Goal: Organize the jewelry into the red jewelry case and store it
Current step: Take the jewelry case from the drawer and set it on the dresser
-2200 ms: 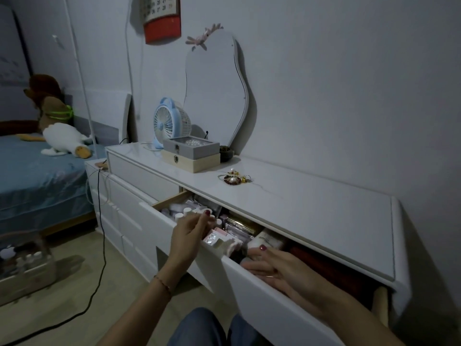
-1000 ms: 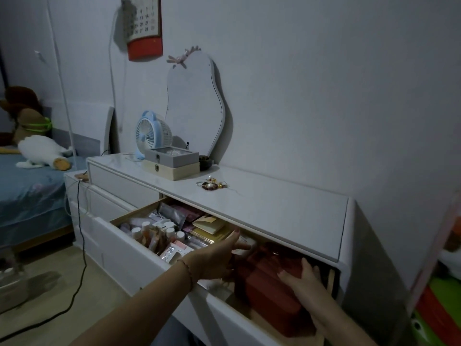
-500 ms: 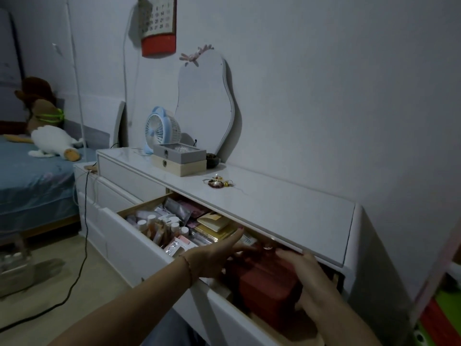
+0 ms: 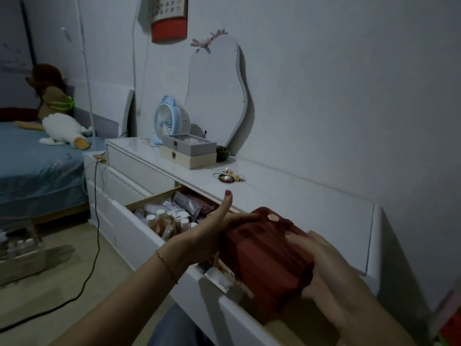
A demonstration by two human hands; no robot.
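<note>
While both hands, left hand [image 4: 212,236] and right hand [image 4: 331,278], clasp the red jewelry case [image 4: 267,253] above the open drawer [image 4: 154,243], fetching is the step; next it needs setting on the tabletop [image 4: 287,196] near the jewelry [image 4: 228,177].

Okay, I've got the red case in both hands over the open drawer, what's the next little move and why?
Probably set the red jewelry case down on the bare dresser top, near the loose jewelry. Both the left hand and the right hand are taken up holding it above the open drawer, so neither is free to open it or pick up the jewelry.
</note>
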